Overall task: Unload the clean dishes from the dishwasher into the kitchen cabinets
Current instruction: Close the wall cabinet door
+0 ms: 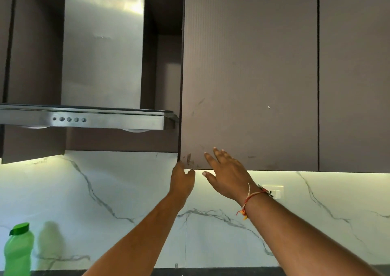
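The cabinet door [249, 75] is a brown, finely ribbed panel high on the wall, filling the middle of the view, with scuffs and smudges near its lower left corner. The left hand [182, 179] reaches up to that corner and grips it from below: the thumb lies along the bottom edge and the fingers curl up out of sight behind the panel. The right hand [226, 170] is raised just beside it with fingers straight and spread, holding nothing, its fingertips over the lower part of the door. Whether they touch the panel cannot be told. A red and yellow thread band [250, 200] circles the right wrist. Whether the door sits flush or slightly ajar cannot be told either.

A second door [354, 81] of the same finish hangs directly to the right, with a thin dark gap between the two. To the left, set in a darker recess, a steel chimney [103, 47] rises from a range hood [84, 118], whose front bears a row of round buttons [69, 119]. The hood's right end comes close to the door's left edge.

Below the cabinets runs a white marble-patterned wall [126, 191] with grey veins, lit by a yellowish glow from under the cabinets. A white switch plate [274, 191] is fixed to it behind the right wrist. At the lower left stands a green bottle [18, 250] with a green cap, its shadow on the wall beside it. A dark strip of table [232, 272] shows along the bottom edge, between the two forearms.
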`<action>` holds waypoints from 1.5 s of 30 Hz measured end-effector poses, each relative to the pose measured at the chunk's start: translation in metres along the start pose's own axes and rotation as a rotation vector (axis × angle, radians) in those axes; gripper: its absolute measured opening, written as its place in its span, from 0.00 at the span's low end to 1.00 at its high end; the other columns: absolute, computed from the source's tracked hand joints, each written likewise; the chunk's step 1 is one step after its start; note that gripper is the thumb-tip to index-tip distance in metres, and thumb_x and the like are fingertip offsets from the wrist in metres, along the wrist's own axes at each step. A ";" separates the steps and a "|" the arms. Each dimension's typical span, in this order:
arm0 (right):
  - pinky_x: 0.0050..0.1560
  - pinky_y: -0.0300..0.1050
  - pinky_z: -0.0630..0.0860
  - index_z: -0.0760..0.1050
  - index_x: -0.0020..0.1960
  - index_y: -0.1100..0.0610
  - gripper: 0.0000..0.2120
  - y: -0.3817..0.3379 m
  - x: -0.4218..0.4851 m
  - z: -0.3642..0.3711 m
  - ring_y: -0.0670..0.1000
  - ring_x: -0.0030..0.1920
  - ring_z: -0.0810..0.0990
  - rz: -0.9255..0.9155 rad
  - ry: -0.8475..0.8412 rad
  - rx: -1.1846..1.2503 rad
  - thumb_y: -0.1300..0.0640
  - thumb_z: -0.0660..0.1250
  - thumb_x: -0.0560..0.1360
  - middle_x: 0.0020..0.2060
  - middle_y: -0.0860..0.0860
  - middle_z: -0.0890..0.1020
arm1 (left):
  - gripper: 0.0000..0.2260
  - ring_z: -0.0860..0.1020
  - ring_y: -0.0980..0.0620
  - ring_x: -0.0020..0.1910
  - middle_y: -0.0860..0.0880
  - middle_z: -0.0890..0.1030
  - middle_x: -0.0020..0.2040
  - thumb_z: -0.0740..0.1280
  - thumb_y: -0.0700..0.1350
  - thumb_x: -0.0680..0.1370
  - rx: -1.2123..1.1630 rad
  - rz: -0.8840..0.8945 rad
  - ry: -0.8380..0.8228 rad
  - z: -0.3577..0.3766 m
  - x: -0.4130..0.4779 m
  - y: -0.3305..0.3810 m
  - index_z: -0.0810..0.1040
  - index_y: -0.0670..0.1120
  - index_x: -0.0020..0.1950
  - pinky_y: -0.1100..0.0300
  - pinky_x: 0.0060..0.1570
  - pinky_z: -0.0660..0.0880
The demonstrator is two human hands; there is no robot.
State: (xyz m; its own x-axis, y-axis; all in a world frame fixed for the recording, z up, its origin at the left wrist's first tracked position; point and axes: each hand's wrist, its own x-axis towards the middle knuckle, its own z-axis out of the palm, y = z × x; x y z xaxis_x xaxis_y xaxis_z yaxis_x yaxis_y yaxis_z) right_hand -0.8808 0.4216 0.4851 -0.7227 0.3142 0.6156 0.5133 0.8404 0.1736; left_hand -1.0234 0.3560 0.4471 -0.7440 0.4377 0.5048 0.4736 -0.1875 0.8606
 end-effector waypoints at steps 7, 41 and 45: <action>0.76 0.54 0.58 0.47 0.81 0.46 0.32 -0.027 0.023 0.029 0.57 0.80 0.51 0.100 -0.045 -0.060 0.36 0.50 0.81 0.80 0.51 0.50 | 0.22 0.74 0.41 0.64 0.45 0.71 0.69 0.65 0.46 0.80 -0.258 -0.219 0.115 0.008 0.024 -0.003 0.66 0.48 0.73 0.49 0.62 0.74; 0.73 0.56 0.61 0.59 0.77 0.51 0.29 -0.013 -0.169 -0.129 0.59 0.77 0.58 -0.298 0.113 -0.588 0.52 0.66 0.79 0.79 0.56 0.57 | 0.15 0.81 0.54 0.49 0.57 0.82 0.46 0.58 0.33 0.80 -0.684 0.118 0.035 0.009 -0.209 0.076 0.77 0.51 0.52 0.63 0.51 0.80; 0.71 0.57 0.64 0.63 0.76 0.54 0.24 0.008 -0.222 -0.163 0.60 0.76 0.61 -0.209 0.123 -0.680 0.46 0.57 0.83 0.78 0.56 0.61 | 0.16 0.82 0.51 0.50 0.54 0.83 0.46 0.57 0.33 0.79 -0.693 0.253 -0.136 0.026 -0.255 0.099 0.78 0.52 0.51 0.59 0.50 0.80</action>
State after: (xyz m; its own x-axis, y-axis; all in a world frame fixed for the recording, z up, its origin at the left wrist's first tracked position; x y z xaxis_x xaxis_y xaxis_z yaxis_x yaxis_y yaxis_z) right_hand -0.6410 0.2866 0.4746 -0.8004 0.0912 0.5925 0.5735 0.4041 0.7126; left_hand -0.7744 0.2491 0.4019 -0.5655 0.4040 0.7190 0.1841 -0.7880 0.5875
